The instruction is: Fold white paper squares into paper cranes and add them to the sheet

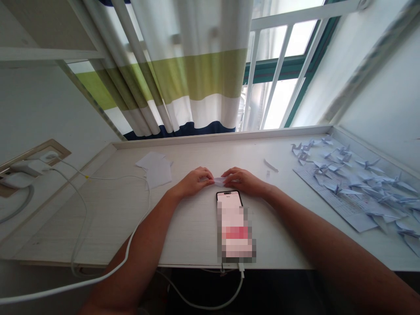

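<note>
In the head view, the left hand and the right hand pinch the two ends of a small folded paper, just past the top of the phone on the bench. White sheets lie left of the phone, and lots of paper birds sit well off to its right.

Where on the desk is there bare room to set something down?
Beyond the left hand and right hand, between the loose sheets, back ledge and paper strip; also between the right forearm and printed sheet. Paper cranes crowd the right end; the phone takes up room between the forearms.
</note>
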`<state>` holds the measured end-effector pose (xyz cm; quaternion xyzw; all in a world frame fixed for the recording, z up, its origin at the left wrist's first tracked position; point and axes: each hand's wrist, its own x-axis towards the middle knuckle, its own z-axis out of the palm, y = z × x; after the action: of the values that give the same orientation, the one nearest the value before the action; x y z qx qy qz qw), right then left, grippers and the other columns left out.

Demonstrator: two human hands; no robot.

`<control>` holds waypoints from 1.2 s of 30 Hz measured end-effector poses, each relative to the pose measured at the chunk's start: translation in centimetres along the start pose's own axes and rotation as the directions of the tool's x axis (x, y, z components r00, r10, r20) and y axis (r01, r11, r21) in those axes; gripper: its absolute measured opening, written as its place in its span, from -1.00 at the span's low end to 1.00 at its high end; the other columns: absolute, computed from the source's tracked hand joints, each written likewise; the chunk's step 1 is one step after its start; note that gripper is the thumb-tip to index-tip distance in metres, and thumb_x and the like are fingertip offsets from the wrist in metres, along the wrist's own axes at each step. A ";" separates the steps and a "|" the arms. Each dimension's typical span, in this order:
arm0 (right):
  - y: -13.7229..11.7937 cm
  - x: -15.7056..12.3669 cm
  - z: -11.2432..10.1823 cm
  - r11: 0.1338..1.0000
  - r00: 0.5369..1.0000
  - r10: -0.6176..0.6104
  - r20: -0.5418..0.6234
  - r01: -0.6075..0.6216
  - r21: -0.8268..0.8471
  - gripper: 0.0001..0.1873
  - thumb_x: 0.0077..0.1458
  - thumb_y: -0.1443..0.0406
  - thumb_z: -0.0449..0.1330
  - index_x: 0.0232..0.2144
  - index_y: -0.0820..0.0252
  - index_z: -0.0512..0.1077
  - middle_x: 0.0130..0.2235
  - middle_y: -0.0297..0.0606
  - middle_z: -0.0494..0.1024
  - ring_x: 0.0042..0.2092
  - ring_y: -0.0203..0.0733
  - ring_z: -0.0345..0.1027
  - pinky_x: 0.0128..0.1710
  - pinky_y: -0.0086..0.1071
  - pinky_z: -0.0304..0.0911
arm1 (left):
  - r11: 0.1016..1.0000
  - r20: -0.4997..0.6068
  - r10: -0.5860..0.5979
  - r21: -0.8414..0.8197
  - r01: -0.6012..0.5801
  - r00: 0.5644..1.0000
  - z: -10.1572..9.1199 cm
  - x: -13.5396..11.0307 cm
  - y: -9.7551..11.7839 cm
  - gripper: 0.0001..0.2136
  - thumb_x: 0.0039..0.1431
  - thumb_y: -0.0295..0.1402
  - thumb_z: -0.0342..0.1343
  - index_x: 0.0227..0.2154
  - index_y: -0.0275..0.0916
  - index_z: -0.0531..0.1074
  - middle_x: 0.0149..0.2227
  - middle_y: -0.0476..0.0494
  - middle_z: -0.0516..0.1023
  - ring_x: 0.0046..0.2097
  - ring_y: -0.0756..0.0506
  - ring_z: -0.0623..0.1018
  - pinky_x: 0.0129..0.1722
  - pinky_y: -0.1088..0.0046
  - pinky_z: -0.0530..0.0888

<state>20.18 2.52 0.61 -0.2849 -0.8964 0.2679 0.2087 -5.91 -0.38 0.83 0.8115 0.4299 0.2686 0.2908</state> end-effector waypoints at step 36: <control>0.4 0.2 0.5 0.971 0.945 0.237 -0.227 -0.238 0.024 -0.85 0.13 0.31 0.28 -0.25 0.13 0.64 -0.20 -0.20 0.65 -0.13 -0.07 0.50 -0.04 -0.22 0.37 | 0.970 -0.099 -0.161 0.168 0.176 0.982 1.5 0.2 0.4 -0.79 0.17 -0.24 0.15 -0.22 -0.20 0.59 -0.36 -0.10 0.56 -0.28 -0.12 0.50 -0.27 0.35 0.41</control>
<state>19.90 2.78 0.03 -0.4202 -0.8261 0.2549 0.2757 -4.59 -0.78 0.18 0.7823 0.5314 0.2381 0.2211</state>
